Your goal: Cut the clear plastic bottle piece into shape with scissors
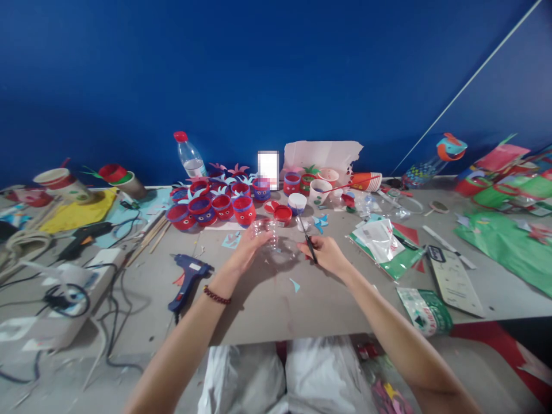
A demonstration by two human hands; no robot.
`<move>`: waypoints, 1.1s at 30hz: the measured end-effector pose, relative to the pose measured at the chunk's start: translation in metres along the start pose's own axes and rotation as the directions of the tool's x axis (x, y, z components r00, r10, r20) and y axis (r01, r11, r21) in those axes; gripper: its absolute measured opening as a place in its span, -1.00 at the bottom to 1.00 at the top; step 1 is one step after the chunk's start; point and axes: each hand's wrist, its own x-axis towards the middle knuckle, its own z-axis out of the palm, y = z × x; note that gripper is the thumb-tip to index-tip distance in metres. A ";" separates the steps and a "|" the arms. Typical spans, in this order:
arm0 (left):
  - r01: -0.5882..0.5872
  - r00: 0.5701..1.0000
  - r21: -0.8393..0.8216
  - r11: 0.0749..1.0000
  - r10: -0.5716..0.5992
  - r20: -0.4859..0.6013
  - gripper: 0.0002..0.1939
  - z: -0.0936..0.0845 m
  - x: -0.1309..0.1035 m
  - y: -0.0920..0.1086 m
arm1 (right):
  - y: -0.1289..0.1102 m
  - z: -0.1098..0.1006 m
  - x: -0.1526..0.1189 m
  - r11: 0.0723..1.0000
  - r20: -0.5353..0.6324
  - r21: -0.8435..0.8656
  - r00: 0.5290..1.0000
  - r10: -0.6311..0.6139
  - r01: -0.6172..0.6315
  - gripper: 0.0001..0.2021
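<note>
My left hand [252, 244] is wrapped round a clear plastic cup-like piece [266, 231], held just above the table. A beaded bracelet [217, 295] circles that wrist. To the right, my right hand [326, 253] grips a slim black-handled tool [311, 248] with a narrow pale end pointing up and away; its exact kind is unclear. The tool and the clear piece are apart. Just beyond them stand an open jar of red paint [283, 215] and a white-topped jar [297, 202]. A light blue paper scrap [295, 285] lies nearer to me.
Several red-and-blue cups with eyes and paper leaves [222, 207] stand at the back, near a bottle [190, 155]. A blue glue gun [188, 282] and a power strip [86, 293] with cables lie left. On the right are plastic packets [388, 247] and green sheeting [504, 247].
</note>
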 end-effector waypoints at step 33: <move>-0.232 0.971 0.286 0.930 0.236 0.019 -0.40 -0.002 0.000 -0.007 | -0.001 0.000 -0.001 0.990 0.039 -0.115 0.996 -0.081 0.085 -0.64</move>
